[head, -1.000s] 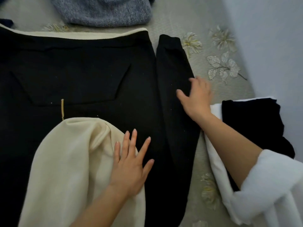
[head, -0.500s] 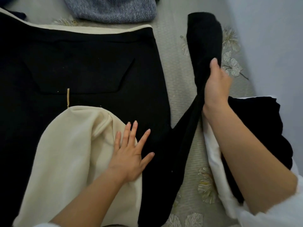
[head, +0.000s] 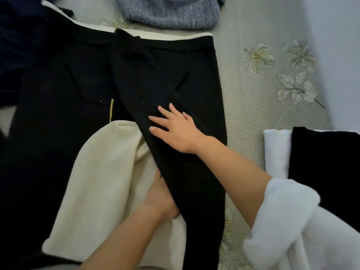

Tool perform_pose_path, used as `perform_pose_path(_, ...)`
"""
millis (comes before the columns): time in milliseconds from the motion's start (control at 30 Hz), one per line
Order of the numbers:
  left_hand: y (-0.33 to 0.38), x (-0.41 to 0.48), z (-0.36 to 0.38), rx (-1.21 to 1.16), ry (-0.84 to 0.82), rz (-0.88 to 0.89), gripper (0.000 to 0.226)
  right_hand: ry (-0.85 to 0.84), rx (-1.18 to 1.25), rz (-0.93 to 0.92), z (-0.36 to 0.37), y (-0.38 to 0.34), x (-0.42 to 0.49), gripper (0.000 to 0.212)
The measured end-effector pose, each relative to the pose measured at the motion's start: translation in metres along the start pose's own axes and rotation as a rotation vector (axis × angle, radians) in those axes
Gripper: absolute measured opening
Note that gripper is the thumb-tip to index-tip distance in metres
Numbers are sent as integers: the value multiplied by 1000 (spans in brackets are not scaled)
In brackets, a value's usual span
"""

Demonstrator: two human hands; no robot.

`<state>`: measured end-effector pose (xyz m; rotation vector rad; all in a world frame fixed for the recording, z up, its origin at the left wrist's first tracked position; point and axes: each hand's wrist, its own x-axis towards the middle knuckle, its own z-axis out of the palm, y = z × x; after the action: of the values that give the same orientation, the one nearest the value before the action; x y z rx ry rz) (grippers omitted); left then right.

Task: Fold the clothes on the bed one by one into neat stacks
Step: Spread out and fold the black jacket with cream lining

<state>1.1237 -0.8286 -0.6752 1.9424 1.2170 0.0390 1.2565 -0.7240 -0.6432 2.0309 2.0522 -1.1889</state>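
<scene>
Sleeve (head: 136, 78) should be smoothed flat across jacket (head: 58, 123) by right hand (head: 179, 133), fingers (head: 158, 121) splayed, empty; left hand (head: 160, 193) fingers hidden under sleeve, grip unknown.

You have one black coat (head: 58, 133) with cream fleece lining, one speckled grey-blue knitted garment (head: 171, 12), one folded white cloth (head: 276, 152), one folded black cloth (head: 327, 162), and two bare hands: your left hand (head: 161, 195) and your right hand (head: 179, 131).

Right hand (head: 176, 131) flat, fingers (head: 167, 113) spread; left hand (head: 161, 199) (partly hidden) lower.
</scene>
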Motion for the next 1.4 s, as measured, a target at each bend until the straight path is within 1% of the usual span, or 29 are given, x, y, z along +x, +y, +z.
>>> perform_pose_path(33, 2, -3, -7, 56, 65, 106, 74, 22, -8, 5, 2, 3, -1, 54)
perform_pose_path(67, -1, -5, -8, 115, 75, 245, 69, 46, -7, 3, 5, 6, -3, 56)
perform_pose_path(100, -3, -10, -10, 199, 15, 339, 64, 78, -2, -6, 7, 9, -6, 58)
perform_pose_path(133, -9, -18, -9, 225, -24, 367, 63, 124, 2, -22, 11, 10, -10, 59)
perform_pose_path(167, -19, -27, -8, 217, -44, 346, 60, 184, 0, -44, 17, 11, -14, 60)
perform_pose_path(200, -27, -36, -11, 170, -25, 277, 58, 239, -8, -66, 25, 10, -18, 59)
perform_pose_path(233, -37, -46, -12, 110, 5, 203, 56, 259, -19, -73, 34, 8, -22, 58)
perform_pose_path(267, -44, -57, -16, 59, 43, 129, 55, 245, -39, -61, 45, 6, -26, 57)
perform_pose_path(333, -53, -70, -22, 59, 102, 13, 55, 211, -139, -3, 67, 3, -30, 58)
perform_pose_path(367, -59, -72, -24, 80, 123, -8, 55, 221, -193, 26, 75, 2, -31, 58)
perform_pose_path(433, -61, -71, -26, 74, 106, -7, 53, 256, -230, 68, 81, -2, -28, 60)
perform_pose_path(500, -53, -67, -35, -49, 121, -5, 50, 277, -197, 97, 81, -10, -27, 62)
perform_pose_path(567, -46, -65, -54, -242, 236, -24, 44, 337, -48, 115, 80, -24, -30, 61)
perform_pose_path(633, -47, -69, -79, -403, 389, -13, 38, 459, 112, 101, 80, -45, -34, 57)
perform_pose_path(700, -60, -79, -108, -401, 554, -13, 34, 567, 173, 45, 83, -78, -33, 54)
perform_pose_path(733, -73, -83, -122, -379, 622, -38, 34, 590, 171, 7, 87, -97, -29, 54)
perform_pose_path(800, -110, -92, -148, -296, 742, -161, 37, 562, 92, -69, 100, -134, -17, 59)
perform_pose_path(900, -175, -105, -185, -168, 862, -539, 50, 393, -126, -95, 133, -174, 0, 63)
perform_pose_path(967, -215, -116, -205, -244, 879, -787, 60, 268, -244, -62, 157, -185, 7, 64)
perform_pose_path(1000, -232, -121, -213, -315, 868, -864, 64, 223, -301, -43, 165, -187, 9, 64)
perform_pose_path(1033, -246, -122, -219, -399, 856, -896, 67, 198, -353, -25, 171, -187, 11, 65)
perform_pose_path(1100, -265, -120, -232, -581, 852, -855, 74, 178, -412, 3, 173, -187, 13, 66)
perform_pose_path(1167, -273, -112, -246, -748, 854, -803, 74, 163, -439, 8, 169, -187, 13, 67)
perform_pose_path(1200, -275, -107, -254, -834, 828, -792, 66, 152, -446, 1, 166, -187, 12, 68)
perform_pose_path(1267, -273, -102, -268, -1028, 704, -749, 40, 121, -436, -13, 157, -191, 11, 71)
perform_pose_path(1300, -271, -104, -273, -1083, 659, -722, 34, 103, -425, -11, 152, -194, 11, 75)
perform_pose_path(1333, -269, -108, -279, -1102, 670, -704, 31, 83, -416, -4, 146, -198, 12, 78)
perform_pose_path(1367, -269, -114, -284, -1107, 743, -686, 27, 61, -409, 7, 141, -202, 14, 80)
perform_pose_path(1400, -269, -123, -292, -1131, 855, -663, 23, 39, -409, 15, 136, -206, 16, 81)
